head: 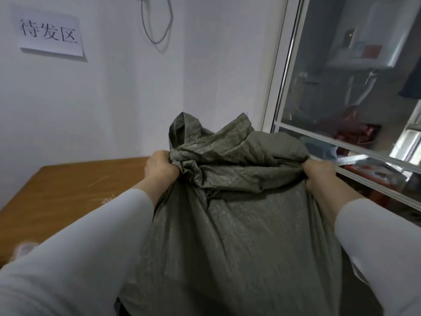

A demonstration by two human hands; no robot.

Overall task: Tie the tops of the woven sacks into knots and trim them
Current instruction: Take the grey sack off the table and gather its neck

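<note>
A large grey-green woven sack [239, 236] stands full in front of me and fills the lower middle of the view. Its loose top is bunched and folded over, with a flap sticking up at the back. My left hand [160, 167] is clenched on the gathered fabric at the sack's upper left corner. My right hand [319, 173] grips the fabric at the upper right corner. The cloth between the two hands is stretched and creased. No cutting tool shows.
A wooden table [63, 192] lies to the left with a few pale thread scraps on it. A white wall behind carries a paper sign [50, 33] and a hanging cable [157, 23]. A glass sliding door [341, 99] stands at the right.
</note>
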